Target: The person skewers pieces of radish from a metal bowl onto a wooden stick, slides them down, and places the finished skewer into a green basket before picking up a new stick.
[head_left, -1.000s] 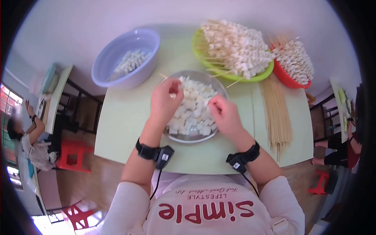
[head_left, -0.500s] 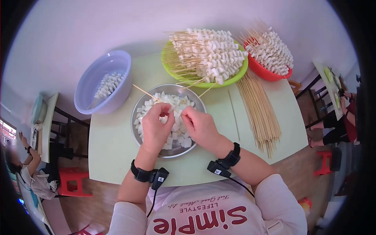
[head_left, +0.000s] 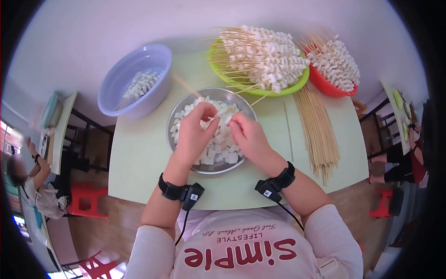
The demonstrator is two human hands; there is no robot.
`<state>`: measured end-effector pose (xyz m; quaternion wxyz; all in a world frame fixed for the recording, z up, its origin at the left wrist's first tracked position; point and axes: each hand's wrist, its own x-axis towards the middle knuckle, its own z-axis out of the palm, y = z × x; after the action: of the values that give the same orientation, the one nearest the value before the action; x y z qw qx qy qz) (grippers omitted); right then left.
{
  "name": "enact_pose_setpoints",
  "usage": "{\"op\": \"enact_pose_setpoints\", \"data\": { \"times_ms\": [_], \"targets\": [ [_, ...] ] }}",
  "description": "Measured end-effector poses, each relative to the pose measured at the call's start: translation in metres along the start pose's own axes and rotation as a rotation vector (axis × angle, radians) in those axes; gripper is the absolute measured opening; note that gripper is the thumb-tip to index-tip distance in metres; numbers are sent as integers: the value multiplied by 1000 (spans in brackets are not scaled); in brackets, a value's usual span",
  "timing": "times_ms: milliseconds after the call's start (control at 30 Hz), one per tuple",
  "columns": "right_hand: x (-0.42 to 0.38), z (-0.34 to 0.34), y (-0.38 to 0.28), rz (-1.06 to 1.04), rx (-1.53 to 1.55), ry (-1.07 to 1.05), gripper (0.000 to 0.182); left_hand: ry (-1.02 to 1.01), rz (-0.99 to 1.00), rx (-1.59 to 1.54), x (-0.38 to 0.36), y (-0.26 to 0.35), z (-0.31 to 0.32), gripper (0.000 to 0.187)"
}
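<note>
Over a round metal bowl [head_left: 251,122] of white cubes [head_left: 218,148], both my hands work close together. My left hand [head_left: 197,135] is closed on a bamboo skewer [head_left: 186,86], whose blurred far end sticks out to the upper left. Between the finger and thumb of my right hand [head_left: 251,137] is a small white cube [head_left: 227,120], right at the skewer's near end. What the cubes are made of does not show.
Filled skewers are heaped in a green basin [head_left: 241,88] and a red basin [head_left: 332,88]; several lie in a blue basin [head_left: 109,83]. Bare skewers [head_left: 318,135] lie in a bundle at right, a single stick [head_left: 288,130] beside them. Other people sit at both sides.
The view has shifted, so the table and bowls sit slightly higher and to the right. Both hands keep their pinch over the bowl, and the skewer's far end is now blurred.
</note>
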<state>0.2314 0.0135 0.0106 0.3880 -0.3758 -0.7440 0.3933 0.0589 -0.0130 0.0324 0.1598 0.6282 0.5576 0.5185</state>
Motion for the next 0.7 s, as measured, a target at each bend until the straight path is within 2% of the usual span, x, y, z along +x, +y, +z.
{"op": "enact_pose_setpoints", "data": {
  "times_ms": [67, 100, 133, 200, 267, 333, 400, 500, 567, 600, 667, 700],
  "targets": [
    [1, 2, 10, 15, 89, 96, 11, -75, -141, -76, 13, -9, -21, 20],
    [0, -3, 0, 109, 196, 46, 11, -72, -160, -108, 17, -16, -33, 15],
    [0, -3, 1, 106, 201, 33, 11, -61, -167, -100, 19, -19, -45, 15],
    [-1, -3, 4, 31, 207, 40, 11, -320, -327, 135, 16, -20, -63, 14],
    [-2, -4, 7, 11, 213, 30, 10, -346, -337, 271, 9, -19, -64, 18],
    [-2, -3, 6, -2, 216, 32, 10, -304, -159, 380, -1, -27, -59, 23],
    [-3, -6, 2, 31, 233, 5, 9, -300, -172, 446, -4, -29, -55, 24],
    [-3, -4, 8, -11, 241, 14, 9, -277, -76, 536, -4, -26, -49, 27],
    [-3, -4, 8, -18, 224, 13, 9, -239, -302, 340, 7, -17, -47, 24],
    [-3, -3, 8, -25, 210, 12, 9, -240, -307, 339, 12, -25, -44, 24],
    [-4, -3, 7, -46, 155, 13, 9, 143, -295, -227, 21, -47, -37, 19],
    [-4, -3, 6, -71, 98, 17, 9, 144, -298, -229, 22, -51, -36, 19]
  ]
}}
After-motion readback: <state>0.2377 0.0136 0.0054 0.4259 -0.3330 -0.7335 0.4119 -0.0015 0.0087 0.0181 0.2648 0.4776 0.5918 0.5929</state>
